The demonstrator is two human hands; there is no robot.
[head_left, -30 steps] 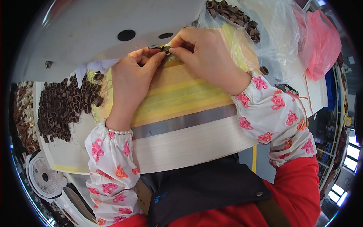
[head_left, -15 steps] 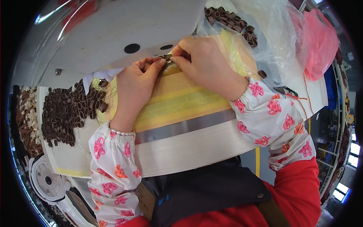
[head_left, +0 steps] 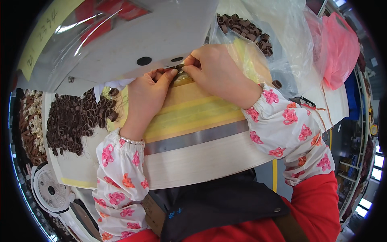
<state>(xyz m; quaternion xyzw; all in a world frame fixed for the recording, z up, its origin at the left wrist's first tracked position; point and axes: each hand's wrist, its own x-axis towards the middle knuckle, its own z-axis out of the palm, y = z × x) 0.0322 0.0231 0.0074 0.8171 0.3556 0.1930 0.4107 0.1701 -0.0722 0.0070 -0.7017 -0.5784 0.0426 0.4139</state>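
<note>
Right under the near edge of the pale machine housing (head_left: 133,46), a small dark brown piece (head_left: 180,69) is being pinched from both sides. On its left it is being gripped between thumb and fingers of the left hand (head_left: 148,94); on its right it is being met by the thumb and fingers of the right hand (head_left: 219,73). The hands are being held close together, fingertips almost meeting, both closed on that one piece, most of which is being hidden by the fingers.

To the left of the housing, the bench (head_left: 205,155) is being covered by a crowded heap of brown rings (head_left: 78,117), with loose threads being trailed around it. Between heap and housing, a white cloth (head_left: 115,84) is being partly overhung by the housing. To the right of the housing, more rings (head_left: 246,30) are being shown beside a clear plastic bag (head_left: 292,34), and a pink bag (head_left: 342,54) is being seen farther right. A single ring (head_left: 277,84) is being left apart on that same side. On the near side of the housing, yellow strips (head_left: 193,115) are being displayed across the bench, and both forearms are being covered by flowered sleeves (head_left: 123,185).
</note>
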